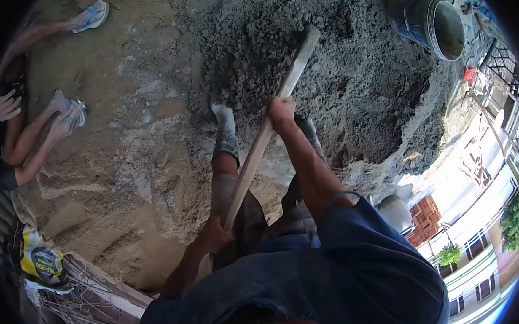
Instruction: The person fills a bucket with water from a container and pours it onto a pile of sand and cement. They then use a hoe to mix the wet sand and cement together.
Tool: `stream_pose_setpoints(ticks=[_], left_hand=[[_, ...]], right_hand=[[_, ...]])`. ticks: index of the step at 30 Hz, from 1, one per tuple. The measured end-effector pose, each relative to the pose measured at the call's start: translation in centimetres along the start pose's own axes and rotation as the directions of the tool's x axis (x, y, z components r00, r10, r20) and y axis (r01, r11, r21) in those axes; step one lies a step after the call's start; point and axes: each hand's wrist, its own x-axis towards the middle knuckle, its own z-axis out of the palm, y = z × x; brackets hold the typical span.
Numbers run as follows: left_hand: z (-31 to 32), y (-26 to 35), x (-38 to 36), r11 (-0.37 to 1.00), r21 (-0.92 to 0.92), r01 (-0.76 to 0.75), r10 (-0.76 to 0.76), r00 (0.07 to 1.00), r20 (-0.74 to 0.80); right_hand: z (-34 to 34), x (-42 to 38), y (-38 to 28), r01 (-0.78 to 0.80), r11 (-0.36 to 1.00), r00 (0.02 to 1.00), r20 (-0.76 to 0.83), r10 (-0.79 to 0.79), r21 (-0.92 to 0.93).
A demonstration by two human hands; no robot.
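Note:
A long, pale wooden handle [259, 147] slants from near my waist up over a heap of wet grey mortar mix [365, 91]. My right hand [281, 111] is wrapped round it at mid-length. Lower down, close to my body, my left hand [216, 235] grips the near end. The far end lies over the dark mix, and any tool head there is hidden. Below the handle my legs stand apart in boots [227, 127] at the heap's near edge, smeared with grey.
A dirty bucket [449, 30] lies tipped at the far right. On the left another person sits, with sandals [92, 18] near the sandy ground. A yellow and black bag [41, 258] lies lower left. Stacked bricks [425, 221] and a pale rounded container [394, 213] are at right.

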Motion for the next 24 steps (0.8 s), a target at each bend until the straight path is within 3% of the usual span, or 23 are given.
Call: stream_pose_setpoints(ticks=[2,3,5,6,7,9,11,12,13,14,15,17,18,19,20,21,22,24], left_hand=[[-1.2,-6.2,-1.1,0.973,-0.222,-0.065,0.116,0.966,0.229],[-1.5,-8.4,-3.1,0.976,-0.216,-0.043,0.099,0.962,0.254],[-3.1,-7.9,-2.9,0.957,0.150,-0.250,0.247,0.968,0.039],[-3.4,-6.5,-2.5,0.991,0.061,-0.115,0.116,0.993,-0.003],[-3.2,-7.3,0.5,0.991,0.079,-0.111,0.114,0.992,-0.047],[-3.9,-2.4,7.3,0.838,0.223,-0.498,0.542,0.807,-0.235],[-4.6,6.9,14.0,0.785,0.193,-0.589,0.616,0.706,-0.349],[-4.2,8.9,19.9,0.733,0.278,-0.621,0.676,0.614,-0.407],[-4.5,15.5,19.8,0.749,0.121,-0.651,0.637,0.659,-0.399],[-3.8,19.2,18.9,0.784,0.055,-0.618,0.592,0.719,-0.364],[-3.0,21.7,18.9,0.809,-0.005,-0.588,0.553,0.763,-0.334],[1.8,18.9,15.5,0.890,-0.219,-0.399,0.370,0.915,-0.162],[4.5,16.7,10.5,0.846,-0.488,-0.216,0.257,0.966,0.018],[9.2,10.1,8.6,0.802,-0.575,-0.162,0.228,0.973,0.044],[7.9,10.9,3.8,0.905,-0.398,0.153,-0.112,0.986,0.125],[10.3,3.7,3.5,0.938,-0.343,-0.041,0.045,0.999,0.005],[8.4,3.7,2.0,0.956,-0.292,-0.025,0.033,0.999,0.023],[6.5,5.9,-3.6,0.970,-0.237,0.056,-0.026,0.992,0.125]], right_hand=[[-0.8,-6.7,-0.8,-0.001,0.980,1.000,0.024,-0.004,0.198],[-1.6,-9.7,-1.1,-0.007,0.981,0.998,0.065,-0.006,0.194],[-2.5,-13.4,-1.3,0.012,0.960,0.997,0.071,-0.034,0.280],[-3.1,-14.0,-2.9,0.059,0.949,0.992,0.089,-0.091,0.311],[-3.8,-14.3,-4.4,0.102,0.933,0.983,0.107,-0.147,0.345],[-5.0,-10.9,-10.3,0.318,0.847,0.909,0.116,-0.399,0.426],[-5.4,-5.4,-18.4,0.477,0.789,0.833,0.087,-0.546,0.387],[-5.5,-1.7,-22.2,0.570,0.748,0.772,0.090,-0.630,0.340],[-4.9,2.2,-25.5,0.680,0.667,0.687,0.052,-0.725,0.303],[-4.2,4.9,-25.0,0.670,0.677,0.696,0.057,-0.715,0.304],[-3.4,7.1,-25.0,0.615,0.774,0.764,0.131,-0.632,0.147],[-2.5,9.5,-24.3,0.458,0.870,0.883,0.210,-0.421,-0.184],[-1.6,10.1,-18.2,0.307,0.920,0.932,0.274,-0.239,-0.243],[-0.8,10.3,-10.3,0.248,0.898,0.957,0.236,-0.168,-0.365],[0.4,11.3,-2.4,0.216,0.891,0.973,0.163,-0.163,-0.400],[-0.2,5.5,-3.1,0.143,0.925,0.989,0.073,-0.125,-0.353],[-0.8,2.3,-3.4,0.135,0.981,0.981,0.157,-0.113,-0.138],[-3.5,-2.3,-6.4,0.067,0.998,0.965,0.253,-0.066,0.005]])
